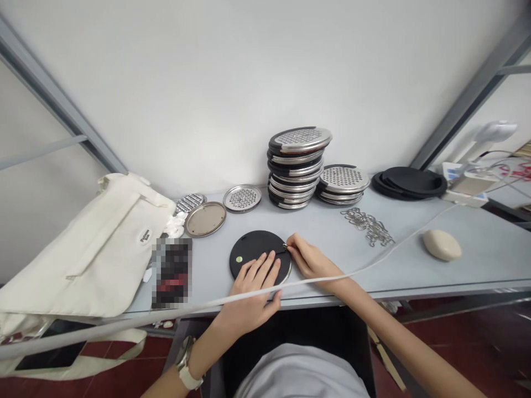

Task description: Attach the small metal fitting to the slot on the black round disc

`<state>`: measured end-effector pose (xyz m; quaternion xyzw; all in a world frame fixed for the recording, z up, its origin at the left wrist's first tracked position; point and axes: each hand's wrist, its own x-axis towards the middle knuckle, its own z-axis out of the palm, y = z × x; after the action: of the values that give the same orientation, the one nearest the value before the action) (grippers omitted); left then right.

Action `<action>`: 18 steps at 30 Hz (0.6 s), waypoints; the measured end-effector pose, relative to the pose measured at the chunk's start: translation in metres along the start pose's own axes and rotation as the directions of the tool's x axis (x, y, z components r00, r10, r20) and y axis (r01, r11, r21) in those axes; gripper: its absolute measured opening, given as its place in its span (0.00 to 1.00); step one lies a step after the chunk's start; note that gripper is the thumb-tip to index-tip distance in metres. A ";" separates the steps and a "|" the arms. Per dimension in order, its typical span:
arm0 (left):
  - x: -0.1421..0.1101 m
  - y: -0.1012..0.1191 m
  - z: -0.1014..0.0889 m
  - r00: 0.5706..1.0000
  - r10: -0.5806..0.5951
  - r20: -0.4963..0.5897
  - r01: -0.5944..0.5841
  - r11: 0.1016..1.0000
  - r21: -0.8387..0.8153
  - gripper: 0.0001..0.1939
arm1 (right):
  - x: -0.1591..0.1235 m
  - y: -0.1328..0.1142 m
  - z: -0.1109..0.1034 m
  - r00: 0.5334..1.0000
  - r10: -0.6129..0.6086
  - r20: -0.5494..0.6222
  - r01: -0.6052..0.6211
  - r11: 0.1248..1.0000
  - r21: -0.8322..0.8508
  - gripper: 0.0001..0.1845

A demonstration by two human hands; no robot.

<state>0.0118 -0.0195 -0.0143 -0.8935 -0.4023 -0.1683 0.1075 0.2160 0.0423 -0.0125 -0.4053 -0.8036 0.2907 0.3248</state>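
Observation:
A round black disc (253,243) with a small green-and-white sticker lies near the table's front edge, a silver rim showing at its lower right. My left hand (257,282) rests on it with fingers stretched out flat, pressing on its lower half. At the disc's right edge my right hand (305,254) pinches a small metal hook (285,246), mostly hidden by the fingertips. Similar metal hooks lie in a loose pile (367,225) farther right. Behind the disc rises a tall stack of round graters (296,168) with black and silver rims.
A shorter grater stack (343,179) and black discs (410,182) stand along the wall. Loose metal plates (206,219) lie left. A cream bag (91,249), a blurred dark item (172,273) and a beige rounded object (442,245) flank the work. A white cable (332,278) crosses in front.

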 end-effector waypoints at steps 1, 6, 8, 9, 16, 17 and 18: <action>0.000 0.000 0.000 1.000 -0.001 -0.003 0.001 1.000 -0.002 0.28 | 0.000 0.000 0.000 1.000 -0.008 -0.003 0.008 1.000 0.003 0.05; -0.001 0.000 0.001 1.000 -0.003 -0.002 0.003 1.000 -0.008 0.29 | 0.001 0.002 0.001 0.997 -0.062 -0.052 0.059 0.997 -0.052 0.07; -0.001 0.000 0.001 1.000 -0.002 0.000 0.002 1.000 -0.012 0.29 | 0.002 0.003 0.001 0.994 -0.080 -0.070 0.075 0.995 -0.071 0.08; -0.001 0.000 0.001 1.000 -0.002 0.000 0.002 1.000 -0.013 0.29 | 0.003 0.004 0.001 0.993 -0.089 -0.075 0.084 0.994 -0.068 0.08; -0.001 -0.001 0.001 1.000 -0.001 0.005 0.001 1.000 -0.015 0.29 | 0.003 0.007 0.001 0.988 -0.120 -0.092 0.116 0.992 -0.041 0.11; -0.001 -0.001 0.001 1.000 -0.001 0.005 0.002 1.000 -0.014 0.29 | 0.003 0.006 0.001 0.989 -0.120 -0.092 0.116 0.992 -0.043 0.11; -0.001 -0.001 0.001 1.000 -0.002 0.004 0.002 1.000 -0.013 0.29 | 0.003 0.006 0.000 0.988 -0.121 -0.092 0.118 0.992 -0.044 0.11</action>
<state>0.0110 -0.0194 -0.0156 -0.8941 -0.4024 -0.1691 0.1005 0.2170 0.0474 -0.0160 -0.3759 -0.8155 0.2358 0.3715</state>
